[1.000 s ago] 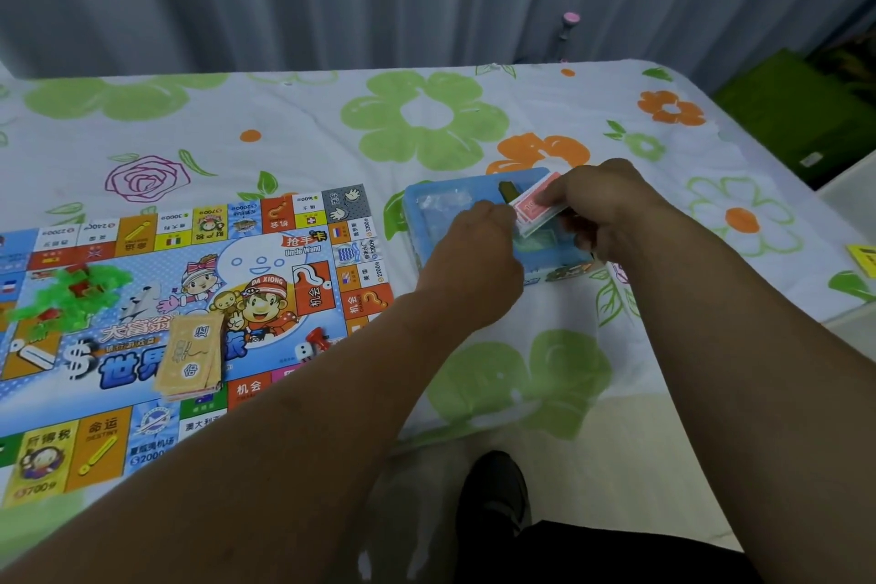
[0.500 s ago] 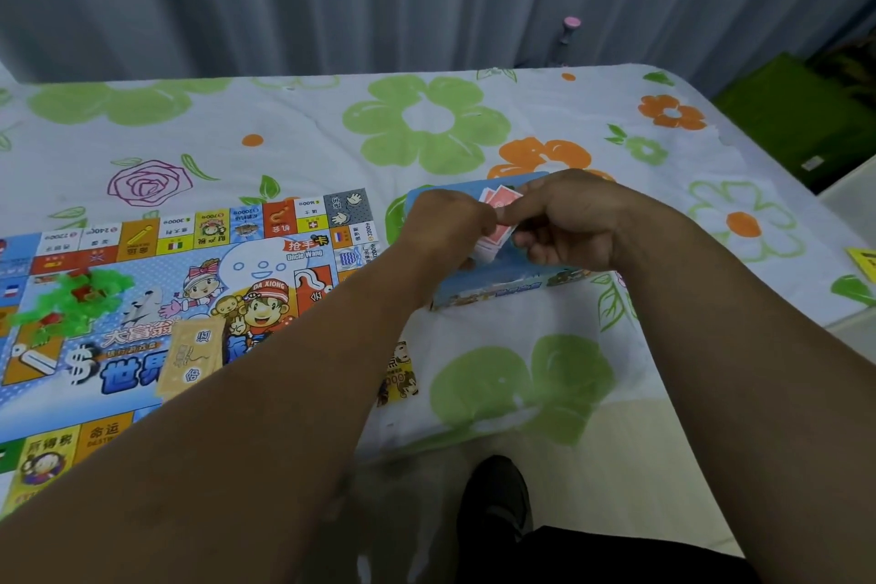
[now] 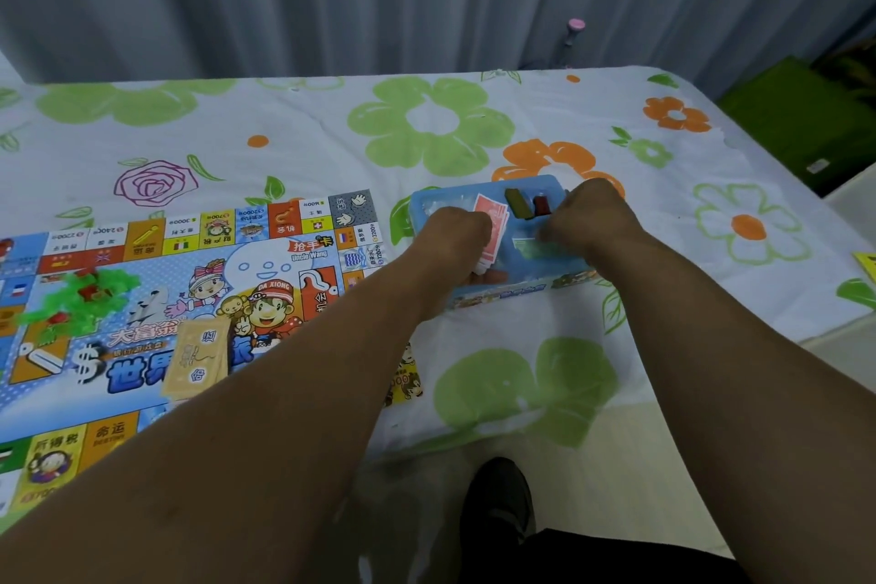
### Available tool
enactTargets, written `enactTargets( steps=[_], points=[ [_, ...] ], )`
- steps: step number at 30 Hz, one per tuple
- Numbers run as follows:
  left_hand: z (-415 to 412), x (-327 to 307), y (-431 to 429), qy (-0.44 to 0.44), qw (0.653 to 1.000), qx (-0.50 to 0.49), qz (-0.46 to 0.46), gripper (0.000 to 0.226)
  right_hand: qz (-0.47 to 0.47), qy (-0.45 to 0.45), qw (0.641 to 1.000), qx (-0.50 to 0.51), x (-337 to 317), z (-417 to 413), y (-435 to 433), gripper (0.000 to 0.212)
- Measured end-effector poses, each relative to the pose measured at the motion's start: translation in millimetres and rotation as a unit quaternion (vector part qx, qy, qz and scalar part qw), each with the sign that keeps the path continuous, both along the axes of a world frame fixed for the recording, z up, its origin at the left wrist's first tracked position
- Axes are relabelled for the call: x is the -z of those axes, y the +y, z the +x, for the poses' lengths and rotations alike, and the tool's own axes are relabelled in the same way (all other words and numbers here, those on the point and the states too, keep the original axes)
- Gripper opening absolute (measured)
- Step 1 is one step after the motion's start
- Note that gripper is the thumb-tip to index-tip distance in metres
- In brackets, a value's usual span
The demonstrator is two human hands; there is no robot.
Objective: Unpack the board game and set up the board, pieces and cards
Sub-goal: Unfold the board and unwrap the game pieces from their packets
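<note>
While reaching into blue game box [image 3: 429, 204], just right of unfolded board [image 3: 189, 261] on flowered cloth [image 3: 521, 119], grips red-backed cards [image 3: 490, 223] in left hand [image 3: 452, 247]; curls right hand [image 3: 592, 223] inside box, hold on anything not discernible. Olive piece [image 3: 516, 203], red piece [image 3: 542, 205] at box's far side; tan card stack [image 3: 196, 353], green houses [image 3: 95, 294] on board.

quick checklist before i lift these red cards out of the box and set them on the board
1. Grip: the left hand holds the red cards: ok.
2. The right hand is apart from the cards, over a green item in the blue box: ok. Whether it grips that item: cannot tell.
3. The board lies unfolded and flat: ok.
4. Bare board space near the tan card stack and green houses: ok.
5. Box emptied: not ok, an olive piece and a dark red piece lie inside.
</note>
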State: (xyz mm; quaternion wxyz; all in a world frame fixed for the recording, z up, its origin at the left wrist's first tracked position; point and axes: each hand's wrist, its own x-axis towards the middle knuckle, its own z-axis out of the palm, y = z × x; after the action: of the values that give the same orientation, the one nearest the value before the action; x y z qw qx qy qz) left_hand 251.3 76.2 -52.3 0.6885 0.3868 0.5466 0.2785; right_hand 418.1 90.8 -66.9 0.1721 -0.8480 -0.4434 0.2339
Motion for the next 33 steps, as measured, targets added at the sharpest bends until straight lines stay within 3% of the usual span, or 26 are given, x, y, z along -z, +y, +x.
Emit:
enactTargets(
  steps=[4, 9, 13, 18, 21, 27, 33],
  points=[
    [1, 1, -1, -0.001, 1.000, -0.001, 0.001, 0.011, -0.045, -0.075, 0.995, -0.039, 0, -9, -3, 0.045],
    [1, 0, 0, 0.012, 1.000, -0.001, -0.011, 0.015, -0.079, -0.145, 0.984, -0.070, -5, -15, -5, 0.052],
    [1, 1, 0, 0.011, 1.000, 0.005, -0.002, 0.024, -0.075, -0.128, 0.986, -0.076, -3, -13, -4, 0.050],
    [0, 0, 0, 0.011, 1.000, -0.003, -0.015, 0.014, -0.075, -0.104, 0.988, -0.092, 2, -9, -2, 0.047],
    [0, 0, 0, 0.005, 1.000, -0.005, -0.010, 0.021, -0.077, -0.116, 0.984, -0.110, 3, -10, -2, 0.039],
    [2, 2, 0, 0.007, 1.000, -0.007, -0.013, 0.008, -0.069, -0.172, 0.977, -0.102, -4, -15, -7, 0.043],
    [0, 4, -1, 0.002, 1.000, 0.008, 0.005, 0.026, -0.091, -0.210, 0.967, -0.110, -8, -21, -8, 0.043]
  ],
)
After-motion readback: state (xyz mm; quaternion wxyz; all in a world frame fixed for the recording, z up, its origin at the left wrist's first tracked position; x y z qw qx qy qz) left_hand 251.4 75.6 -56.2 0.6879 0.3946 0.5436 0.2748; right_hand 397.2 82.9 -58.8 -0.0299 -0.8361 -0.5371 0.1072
